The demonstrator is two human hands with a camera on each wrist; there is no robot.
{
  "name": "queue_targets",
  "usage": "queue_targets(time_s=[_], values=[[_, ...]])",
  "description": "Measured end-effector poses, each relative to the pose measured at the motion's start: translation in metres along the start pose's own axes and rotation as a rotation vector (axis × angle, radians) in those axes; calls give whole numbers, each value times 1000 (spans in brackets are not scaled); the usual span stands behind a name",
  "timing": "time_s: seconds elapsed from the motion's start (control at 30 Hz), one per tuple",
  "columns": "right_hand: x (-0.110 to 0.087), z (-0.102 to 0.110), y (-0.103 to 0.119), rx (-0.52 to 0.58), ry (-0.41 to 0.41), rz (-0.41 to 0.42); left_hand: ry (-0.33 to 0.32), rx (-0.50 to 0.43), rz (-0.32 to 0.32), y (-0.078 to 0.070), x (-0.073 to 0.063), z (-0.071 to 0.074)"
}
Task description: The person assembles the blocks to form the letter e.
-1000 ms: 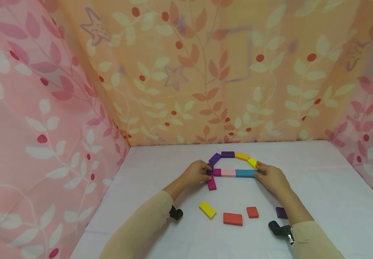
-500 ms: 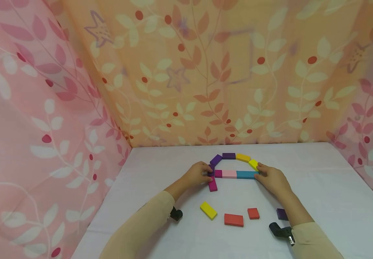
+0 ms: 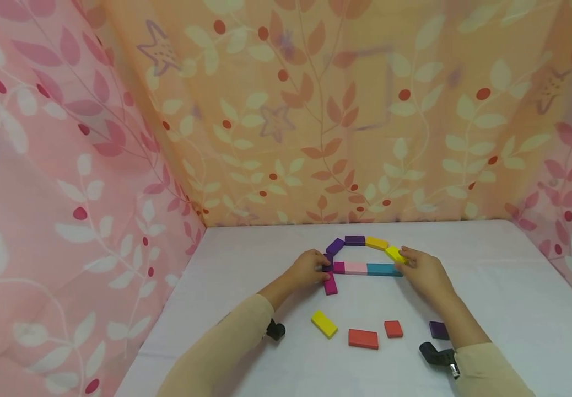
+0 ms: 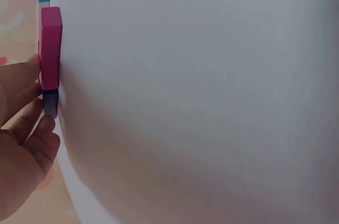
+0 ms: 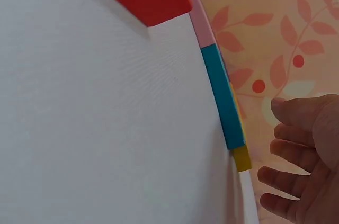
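Note:
My left hand (image 3: 308,270) is at the left end of a row of flat blocks, its fingertips around a dark purple block (image 3: 328,263). The thumb lies by the top of a magenta block (image 3: 331,284), also seen in the left wrist view (image 4: 51,49). My right hand (image 3: 427,275) hovers at the other end, beside a yellow block (image 3: 394,254) and a blue block (image 3: 382,269). In the right wrist view its fingers (image 5: 290,181) are spread, apart from the blocks. Purple blocks, an orange-yellow block (image 3: 377,242) and a pink block (image 3: 356,268) complete the arch and its straight base.
Nearer on the white table (image 3: 246,364) lie a second yellow block (image 3: 324,324), a red rectangular block (image 3: 363,339), a red square block (image 3: 393,329) and a dark purple block (image 3: 438,330) by my right forearm. Floral curtains (image 3: 286,110) stand behind and at the sides.
My right hand has drawn slightly right, off the yellow and blue blocks, and its fingers have loosened. My left hand keeps its place at the purple block. The head view has shifted slightly.

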State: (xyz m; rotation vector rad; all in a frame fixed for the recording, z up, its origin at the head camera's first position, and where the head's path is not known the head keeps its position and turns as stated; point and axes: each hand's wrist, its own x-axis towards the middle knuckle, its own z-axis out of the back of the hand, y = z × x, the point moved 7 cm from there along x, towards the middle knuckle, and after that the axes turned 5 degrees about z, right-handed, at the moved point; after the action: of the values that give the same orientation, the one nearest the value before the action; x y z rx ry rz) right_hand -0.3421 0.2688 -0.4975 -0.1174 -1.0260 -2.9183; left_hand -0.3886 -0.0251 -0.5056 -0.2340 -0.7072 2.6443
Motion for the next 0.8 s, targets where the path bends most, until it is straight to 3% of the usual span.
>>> queue_targets(time_s=[0.17,0.37,0.53,0.8], values=[[-4,8,14,4,9,17,-12,-23,28,-1,1,-3],[-20,6,50,-17,-10,160,-20,-31,29,-3,0,0],[-34,-11,78,6,34,241,-28,-40,23,-5,-2,5],[-56,-50,111,62,164,244,-29,-49,37,-3,-3,6]])
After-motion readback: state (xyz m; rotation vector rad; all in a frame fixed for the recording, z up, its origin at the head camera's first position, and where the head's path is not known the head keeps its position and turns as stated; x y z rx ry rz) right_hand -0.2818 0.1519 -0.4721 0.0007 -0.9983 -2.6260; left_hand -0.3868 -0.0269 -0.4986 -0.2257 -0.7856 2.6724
